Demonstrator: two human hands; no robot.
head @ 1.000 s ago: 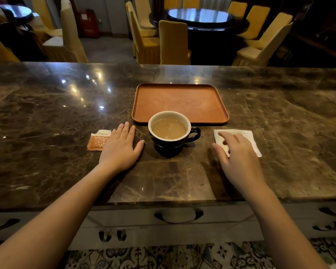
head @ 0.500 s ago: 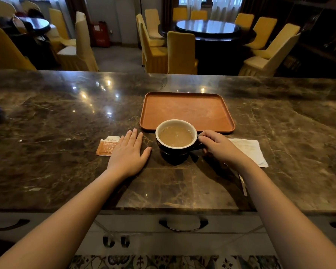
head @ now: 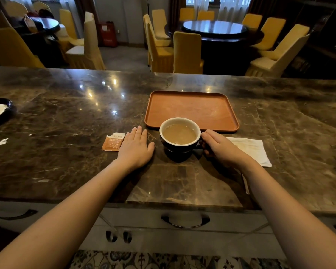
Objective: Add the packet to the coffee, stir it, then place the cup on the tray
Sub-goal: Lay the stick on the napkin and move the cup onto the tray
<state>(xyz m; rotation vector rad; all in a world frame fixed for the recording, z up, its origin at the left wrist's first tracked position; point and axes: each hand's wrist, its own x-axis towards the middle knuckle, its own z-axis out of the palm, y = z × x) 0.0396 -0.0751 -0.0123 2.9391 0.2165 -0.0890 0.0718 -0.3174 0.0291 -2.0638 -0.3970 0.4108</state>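
Note:
A dark cup point(head: 179, 145) with a white inside holds milky coffee and stands on the marble counter just in front of the orange tray point(head: 190, 109). My right hand point(head: 220, 147) is closed around the cup's handle on its right side. My left hand point(head: 136, 147) lies flat on the counter to the left of the cup, fingers together, holding nothing. An orange packet point(head: 113, 141), torn at its top, lies flat by my left hand's fingertips.
A white napkin point(head: 252, 149) lies right of the cup, partly under my right wrist, with a pale stirrer point(head: 245, 184) sticking out near the counter's front edge. A dark dish point(head: 0, 113) sits at the far left. Small paper scraps point(head: 2, 141) lie nearby.
My right hand left the napkin, moved left to the cup and closed on its handle. My left hand stayed flat. The camera tilted up slightly.

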